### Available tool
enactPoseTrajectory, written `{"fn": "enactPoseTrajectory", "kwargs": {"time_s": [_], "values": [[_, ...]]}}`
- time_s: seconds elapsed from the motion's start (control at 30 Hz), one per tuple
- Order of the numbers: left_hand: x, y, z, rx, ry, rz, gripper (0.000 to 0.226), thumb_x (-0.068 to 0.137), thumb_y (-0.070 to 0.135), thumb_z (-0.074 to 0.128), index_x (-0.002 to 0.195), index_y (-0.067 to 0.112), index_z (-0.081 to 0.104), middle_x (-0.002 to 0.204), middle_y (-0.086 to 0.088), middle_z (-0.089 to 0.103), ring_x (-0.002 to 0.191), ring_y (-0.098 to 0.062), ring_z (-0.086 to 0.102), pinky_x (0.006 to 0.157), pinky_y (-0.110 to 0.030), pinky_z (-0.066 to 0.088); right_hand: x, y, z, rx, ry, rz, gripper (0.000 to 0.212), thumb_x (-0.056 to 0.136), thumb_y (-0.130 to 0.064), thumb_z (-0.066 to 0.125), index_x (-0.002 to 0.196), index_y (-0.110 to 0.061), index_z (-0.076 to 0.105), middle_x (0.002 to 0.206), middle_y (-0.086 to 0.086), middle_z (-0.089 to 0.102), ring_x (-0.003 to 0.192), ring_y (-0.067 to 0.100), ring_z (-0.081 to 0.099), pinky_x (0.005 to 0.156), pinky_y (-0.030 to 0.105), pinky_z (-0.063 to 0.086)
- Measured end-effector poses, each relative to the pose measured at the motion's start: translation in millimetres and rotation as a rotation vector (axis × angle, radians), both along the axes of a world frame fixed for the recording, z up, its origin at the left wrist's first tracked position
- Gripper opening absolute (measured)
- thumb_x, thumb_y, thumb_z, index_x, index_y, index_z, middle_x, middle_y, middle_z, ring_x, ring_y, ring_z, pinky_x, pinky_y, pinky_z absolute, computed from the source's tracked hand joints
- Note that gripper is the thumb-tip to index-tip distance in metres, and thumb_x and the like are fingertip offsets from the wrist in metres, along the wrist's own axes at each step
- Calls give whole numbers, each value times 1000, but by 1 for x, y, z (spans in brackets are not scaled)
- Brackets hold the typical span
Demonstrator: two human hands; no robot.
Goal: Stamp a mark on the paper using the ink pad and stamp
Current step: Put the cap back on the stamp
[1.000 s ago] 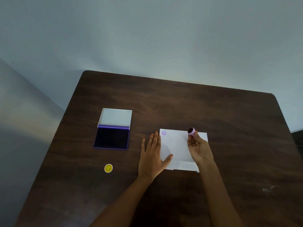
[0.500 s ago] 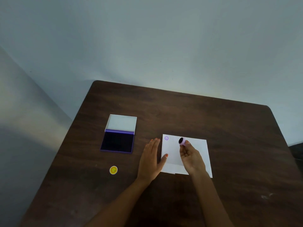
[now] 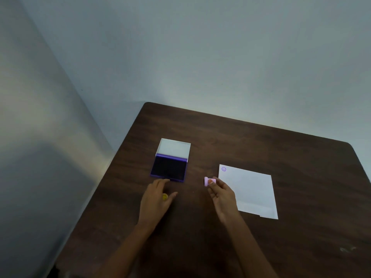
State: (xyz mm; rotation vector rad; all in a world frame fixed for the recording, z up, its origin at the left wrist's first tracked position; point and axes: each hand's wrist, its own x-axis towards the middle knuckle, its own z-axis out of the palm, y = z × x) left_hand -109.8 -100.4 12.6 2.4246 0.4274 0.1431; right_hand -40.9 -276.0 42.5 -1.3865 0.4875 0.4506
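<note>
A purple ink pad (image 3: 169,168) lies open on the dark wooden table (image 3: 281,141), its white lid folded back. To its right lies a white sheet of paper (image 3: 253,189) with a small purple stamped mark (image 3: 223,169) in its far left corner. My right hand (image 3: 221,194) holds a small pink stamp (image 3: 208,181) in its fingertips, between the pad and the paper's left edge. My left hand (image 3: 157,199) hovers flat, fingers apart, just in front of the ink pad, fingertips near its front edge.
A small yellow round smiley cap (image 3: 164,196) shows between the fingers of my left hand, mostly covered. The table's left edge runs close to a pale wall. The table's right corner (image 3: 349,144) is rounded.
My right hand has carried the stamp left, off the paper toward the ink pad. My left hand has left the paper's edge and moved over to the pad's front. The view shifted left.
</note>
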Motion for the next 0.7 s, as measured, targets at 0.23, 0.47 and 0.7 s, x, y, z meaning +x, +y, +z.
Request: {"fn": "enactPoseTrajectory", "kwargs": {"time_s": [0.23, 0.47, 0.7], "values": [[-20, 12, -13, 88, 230, -40, 58, 77, 40, 66, 127, 21, 43, 133, -4, 43, 116, -17, 42, 94, -30, 40, -34, 37, -13, -5, 9, 76, 26, 74, -16, 71, 99, -16, 62, 109, 10, 66, 102, 22, 61, 97, 41, 48], [-15, 12, -2, -271, 162, 144, 22, 82, 15, 63, 104, 14, 61, 115, -8, 59, 99, -15, 55, 88, -28, 44, -39, 43, -18, -90, -31, 116, 28, 72, -19, 75, 97, -17, 64, 104, 6, 68, 95, 17, 62, 84, 31, 52], [-14, 24, 21, -1759, 350, 675, 23, 77, -4, 63, 100, -3, 63, 108, -25, 63, 98, -30, 61, 73, -38, 52, -45, 55, -12, -95, -109, 177, 28, 74, -21, 73, 100, -16, 64, 106, 8, 68, 99, 21, 63, 92, 41, 51]]}}
